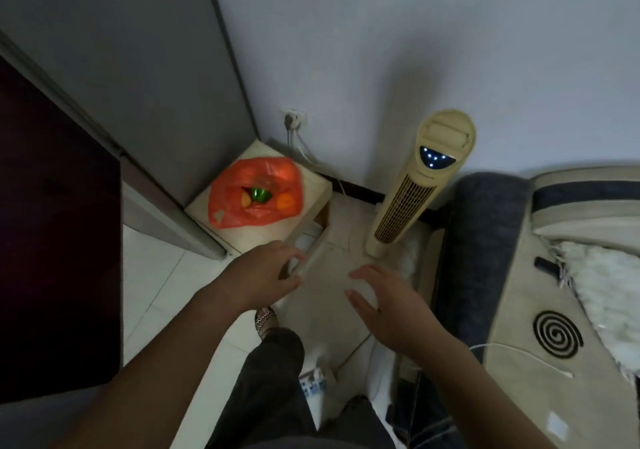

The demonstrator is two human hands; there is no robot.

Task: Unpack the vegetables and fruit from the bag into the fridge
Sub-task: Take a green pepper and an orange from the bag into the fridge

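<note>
tiled floor (152, 275), crinkled orange bag (254, 190)

A beige tower fan (412, 192) stands on the floor (156, 275) by the wall (381, 50), blue lights glowing on its panel. A wall socket (295, 120) holding a plug sits to its left. A sofa (519, 286) with a spiral pattern is to its right.

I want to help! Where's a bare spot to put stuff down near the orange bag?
Bare white tiles lie between the fridge and the left hand. The stand has a bare strip right of the bag. Crowded: the power strip by the sofa.
</note>
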